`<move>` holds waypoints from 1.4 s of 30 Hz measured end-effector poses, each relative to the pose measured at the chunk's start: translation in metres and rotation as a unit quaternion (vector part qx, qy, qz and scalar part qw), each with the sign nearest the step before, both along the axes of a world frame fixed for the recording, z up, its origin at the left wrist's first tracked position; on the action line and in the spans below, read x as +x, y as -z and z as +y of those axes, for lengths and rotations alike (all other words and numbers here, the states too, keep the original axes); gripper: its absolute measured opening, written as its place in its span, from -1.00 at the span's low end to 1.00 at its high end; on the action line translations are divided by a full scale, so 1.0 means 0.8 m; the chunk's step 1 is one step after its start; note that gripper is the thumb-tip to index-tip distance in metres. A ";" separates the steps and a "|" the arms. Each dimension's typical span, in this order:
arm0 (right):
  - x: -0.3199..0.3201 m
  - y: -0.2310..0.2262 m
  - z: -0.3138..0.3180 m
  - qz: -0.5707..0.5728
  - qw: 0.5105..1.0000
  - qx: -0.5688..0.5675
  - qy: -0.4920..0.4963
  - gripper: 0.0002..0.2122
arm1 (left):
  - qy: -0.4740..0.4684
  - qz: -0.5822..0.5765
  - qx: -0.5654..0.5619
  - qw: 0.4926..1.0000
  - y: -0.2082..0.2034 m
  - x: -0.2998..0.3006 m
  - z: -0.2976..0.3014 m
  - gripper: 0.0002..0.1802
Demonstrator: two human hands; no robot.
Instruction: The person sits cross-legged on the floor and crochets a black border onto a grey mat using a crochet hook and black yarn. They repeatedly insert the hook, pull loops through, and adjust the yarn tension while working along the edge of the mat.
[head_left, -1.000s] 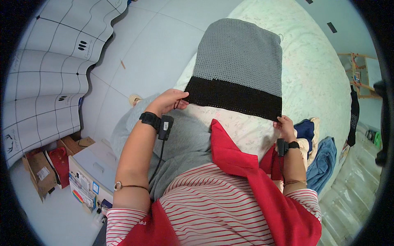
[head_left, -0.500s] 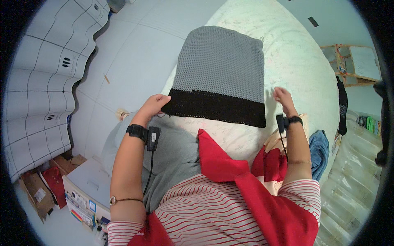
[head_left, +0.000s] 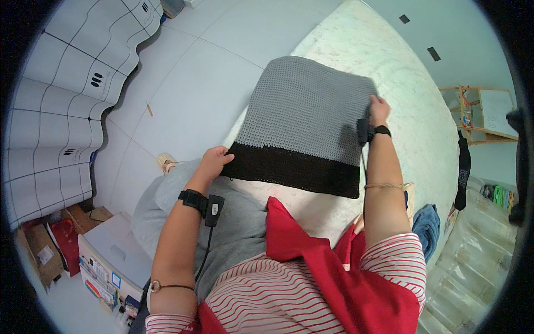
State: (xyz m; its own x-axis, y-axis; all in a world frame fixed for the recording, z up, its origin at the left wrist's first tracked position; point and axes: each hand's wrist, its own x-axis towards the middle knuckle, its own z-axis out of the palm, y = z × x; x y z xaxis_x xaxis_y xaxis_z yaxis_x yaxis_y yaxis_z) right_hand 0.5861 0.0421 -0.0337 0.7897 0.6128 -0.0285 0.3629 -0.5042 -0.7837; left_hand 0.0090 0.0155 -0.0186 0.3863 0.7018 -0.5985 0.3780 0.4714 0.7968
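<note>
A grey crocheted piece with a wide black band along its near edge (head_left: pixel 311 106) lies spread over the bed (head_left: pixel 411 167). My left hand (head_left: pixel 216 161) pinches its left side at the black band. My right hand (head_left: pixel 379 111) is closed on the far right corner of the grey part, which looks slightly lifted and blurred. Black straps with small boxes and cables sit on both my wrists.
A red cloth (head_left: pixel 300 234) hangs in front of me, its tip over the bed's edge. Folded blue denim (head_left: pixel 427 228) lies at the right, near a clear ribbed inflatable (head_left: pixel 473 261). To the left are a checked curtain (head_left: pixel 61 122), a white cabinet (head_left: pixel 119 247) and cardboard boxes (head_left: pixel 44 250).
My right hand, free beside the piece before, has moved forward and taken hold of its far right corner. My left hand keeps its grip; the whole piece appears lower in the picture.
</note>
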 end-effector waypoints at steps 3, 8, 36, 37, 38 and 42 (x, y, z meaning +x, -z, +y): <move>0.036 -0.010 -0.037 -0.149 0.984 -0.046 0.083 -0.70 | 0.034 0.011 -0.012 0.999 0.001 0.010 0.009 -0.75; 0.010 -0.014 -0.080 0.188 0.978 -0.087 0.028 -0.39 | 0.086 0.065 0.055 0.993 0.015 0.056 0.046 -0.54; -0.157 -0.004 -0.378 0.174 0.976 -0.128 0.042 -0.73 | -0.085 0.001 0.047 0.995 0.043 0.064 0.037 -0.66; -0.160 -0.009 -0.383 0.215 0.970 -0.104 0.045 -0.73 | -0.059 0.034 0.042 0.997 0.043 0.059 0.033 -0.67; -0.161 -0.013 -0.384 0.170 0.976 -0.130 0.038 -0.74 | -0.039 0.077 0.032 0.996 0.043 0.058 0.031 -0.68; -0.170 -0.020 -0.389 0.154 0.976 -0.155 -0.007 -0.81 | -0.020 0.015 0.016 1.000 0.031 0.050 0.022 -0.70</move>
State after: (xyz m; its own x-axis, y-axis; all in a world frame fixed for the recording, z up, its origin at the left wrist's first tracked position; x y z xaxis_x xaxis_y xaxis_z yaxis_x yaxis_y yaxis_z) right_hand 0.4503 -0.2689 -0.0179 0.7061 0.5472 -0.4495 0.1422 -0.7314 -0.6669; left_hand 0.0490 0.0331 -0.0438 0.3402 0.7351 -0.5864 0.3838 0.4607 0.8003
